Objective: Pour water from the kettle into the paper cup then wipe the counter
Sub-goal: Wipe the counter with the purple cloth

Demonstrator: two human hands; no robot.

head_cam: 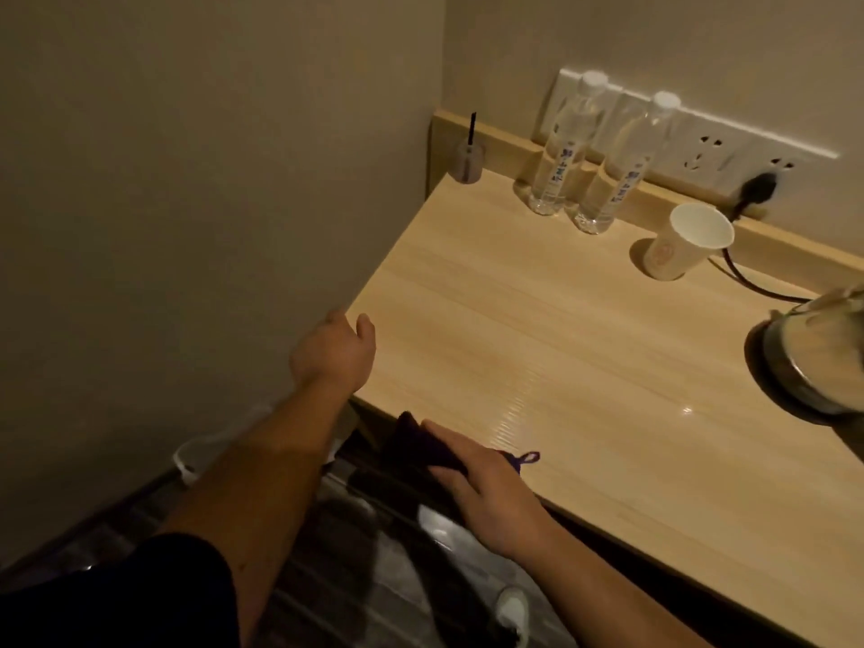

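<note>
A white paper cup [687, 243] stands upright near the back of the light wooden counter [561, 348]. The steel kettle [816, 362] sits at the right edge, partly cut off by the frame. My right hand [486, 488] lies flat on a dark purple cloth [421, 449] at the counter's front edge; the cloth partly hangs over the edge and has a small loop on its right. My left hand [336, 353] hovers at the counter's left front corner, fingers loosely apart, holding nothing.
Two clear water bottles [579, 166] stand at the back by the wall sockets [701, 147]. A black plug and cord [752, 194] run toward the kettle. A small jar with a black stick [140, 163] sits at the back left. The wall is close on the left.
</note>
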